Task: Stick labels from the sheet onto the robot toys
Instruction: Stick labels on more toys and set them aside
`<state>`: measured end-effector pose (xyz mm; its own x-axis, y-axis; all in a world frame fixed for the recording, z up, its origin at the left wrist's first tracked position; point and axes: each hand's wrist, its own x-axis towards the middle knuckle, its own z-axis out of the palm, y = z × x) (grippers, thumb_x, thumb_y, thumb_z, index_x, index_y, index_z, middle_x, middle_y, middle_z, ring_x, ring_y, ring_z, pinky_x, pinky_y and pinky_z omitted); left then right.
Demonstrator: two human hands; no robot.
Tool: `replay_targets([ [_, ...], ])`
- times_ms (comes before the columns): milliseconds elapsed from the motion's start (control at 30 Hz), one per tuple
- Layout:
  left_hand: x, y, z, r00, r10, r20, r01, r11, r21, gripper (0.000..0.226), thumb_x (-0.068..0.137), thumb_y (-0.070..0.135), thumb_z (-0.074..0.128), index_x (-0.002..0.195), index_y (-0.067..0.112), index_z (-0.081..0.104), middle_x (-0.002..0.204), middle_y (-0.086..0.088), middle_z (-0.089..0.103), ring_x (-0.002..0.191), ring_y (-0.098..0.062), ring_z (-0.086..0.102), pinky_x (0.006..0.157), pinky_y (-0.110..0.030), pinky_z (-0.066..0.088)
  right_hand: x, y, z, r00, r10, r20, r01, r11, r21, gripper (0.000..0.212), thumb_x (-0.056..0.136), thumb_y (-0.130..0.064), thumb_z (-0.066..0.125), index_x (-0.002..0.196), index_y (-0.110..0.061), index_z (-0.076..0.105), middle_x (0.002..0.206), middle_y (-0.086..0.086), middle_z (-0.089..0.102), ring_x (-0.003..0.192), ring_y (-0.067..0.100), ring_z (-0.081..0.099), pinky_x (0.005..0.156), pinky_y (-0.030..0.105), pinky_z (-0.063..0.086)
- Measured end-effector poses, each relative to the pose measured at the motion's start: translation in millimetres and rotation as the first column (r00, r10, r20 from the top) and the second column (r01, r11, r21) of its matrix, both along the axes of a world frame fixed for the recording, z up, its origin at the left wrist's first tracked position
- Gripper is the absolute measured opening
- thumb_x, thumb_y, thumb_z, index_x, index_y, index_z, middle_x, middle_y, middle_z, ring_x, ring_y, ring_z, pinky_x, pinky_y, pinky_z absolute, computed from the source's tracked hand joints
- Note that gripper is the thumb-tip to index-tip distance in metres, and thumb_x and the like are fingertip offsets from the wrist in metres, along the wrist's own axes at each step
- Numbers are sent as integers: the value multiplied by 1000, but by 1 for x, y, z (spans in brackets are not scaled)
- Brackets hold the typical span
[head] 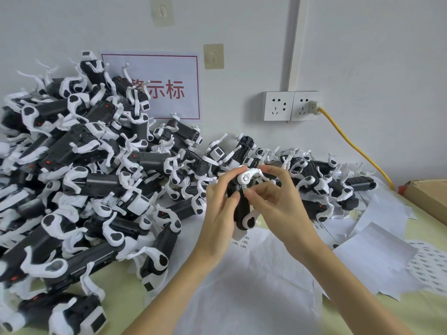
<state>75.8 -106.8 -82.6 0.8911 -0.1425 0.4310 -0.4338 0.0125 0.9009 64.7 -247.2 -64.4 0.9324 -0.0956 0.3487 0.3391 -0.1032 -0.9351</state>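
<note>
Robot toy [242, 209], black-bodied with white limbs, held upright above the surface [116, 286], in front of the large heap of identical toys [72, 165] against the wall. Label application appears to be in progress: the small label [244, 191] lies at the toy's upper body, just below the white hinged limb. For a clean result, the toy should be kept steady while the label is laid flat from one edge and rubbed down so that no corner lifts; alignment should be checked before full pressure is given, since the adhesive is likely to resist repositioning. Left hand [219, 213]: fingers curled round the toy's body from the left, thumb lying on its front. Right hand [278, 201]: thumb and forefinger drawn close together at the label, pinching or pressing it against the toy, which of the two cannot be told; remaining fingers arched over the white limb. Label sheet [244, 243], mostly used, lies directly below the toy; further sheets [430, 269] lie to the right.
</note>
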Motion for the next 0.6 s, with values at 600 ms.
replay_targets([
  [600,0,-3,-4,992,78,103,-85,994,61,50,111,12,45,135,54,57,136,8,47,140,-1,40,112,-21,37,-1,-1,2,998,26,-62,-23,998,52,43,97,-16,74,131,-28,51,96,10,75,94,48,69,93,64,54],
])
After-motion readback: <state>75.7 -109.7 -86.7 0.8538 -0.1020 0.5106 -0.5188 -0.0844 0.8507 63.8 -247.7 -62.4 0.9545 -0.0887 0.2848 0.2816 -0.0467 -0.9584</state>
